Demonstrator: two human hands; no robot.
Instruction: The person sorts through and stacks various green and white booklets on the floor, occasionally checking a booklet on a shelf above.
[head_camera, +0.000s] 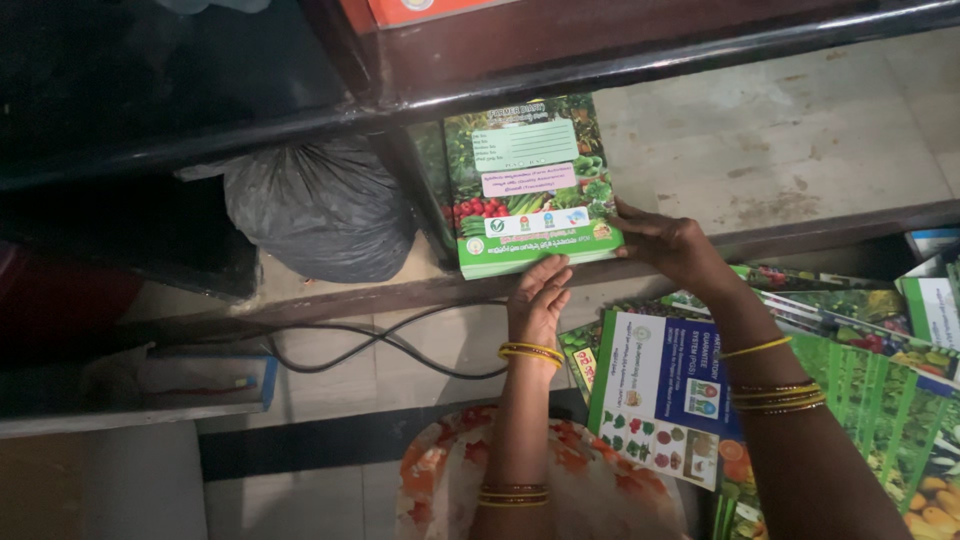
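- Gripped by the right hand (672, 245) at its right edge, fingers laid over the cover: green booklet (527, 185) with vegetable pictures, stood tilted on the low shelf (800, 150).
- Pressed flat by the left hand (538, 298) against the same booklet's near edge; palm open, fingers spread, not clenched round anything.
- Positioned at the shelf's left end, against the dark upright (410, 185), just right of a black plastic bag (315, 205).
- Judged as partly done: one booklet placed on the shelf, rest of the shelf bare to the right.
- Left over: stack of similar booklets (850, 390) fanned out near right, under the right forearm, one with a blue-and-white cover (660, 395) on top.
- Seen below the shelf: pale tiled floor (420, 360), crossed by black cables (370, 345).
- Noted at far left: dark, unlit cabinet space; contents could not be told.
- Noted overall: dim room, worn pale shelf surface with stains.
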